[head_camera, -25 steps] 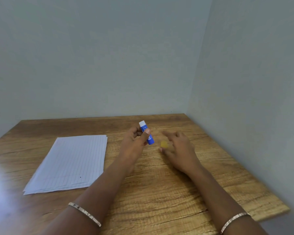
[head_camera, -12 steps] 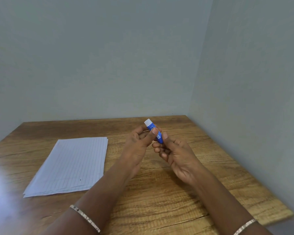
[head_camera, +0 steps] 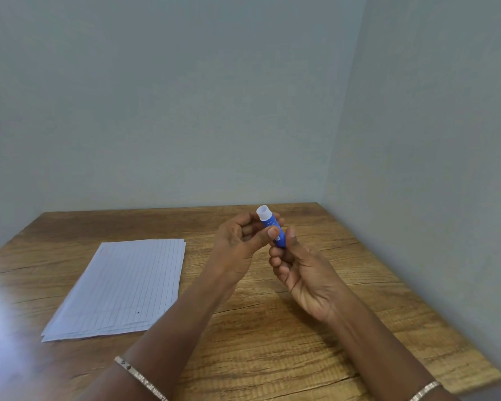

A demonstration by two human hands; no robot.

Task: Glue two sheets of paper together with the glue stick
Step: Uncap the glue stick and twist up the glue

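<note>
Glue stick [head_camera: 272, 227]: one; short blue tube with a pale white open end pointing up and away; tilted, top leaning left; cap off, and no cap can be made out anywhere in view.
Position: held in the air above the far middle of the table, between both hands, well to the right of the paper.
Left hand [head_camera: 240, 241]: closed on the upper half of the tube, thumb [head_camera: 268, 234] pressed across its front, the other fingers curled behind it.
Right hand [head_camera: 304, 273]: closed on the lower end of the tube, thumb raised alongside it, fingers wrapped under.
Hidden: the bottom of the tube is covered by the right fingers; the print on the blue label is too small to read; whether any glue stands above the rim cannot be told.
Paper [head_camera: 125, 287]: one stack of lined white sheets lying flat on the left part of the table; several edges show at its right side, but the sheet count cannot be told; one small dark dot near the lower middle.
Table [head_camera: 272, 357]: one; wood grain; the left near corner is blurred by glare.
Bangles: two, one on the left wrist [head_camera: 139, 377], one on the right wrist [head_camera: 425, 390], both partly cut off by the lower edge.
Walls [head_camera: 185, 96]: two plain pale grey walls meeting in a corner behind the table.
</note>
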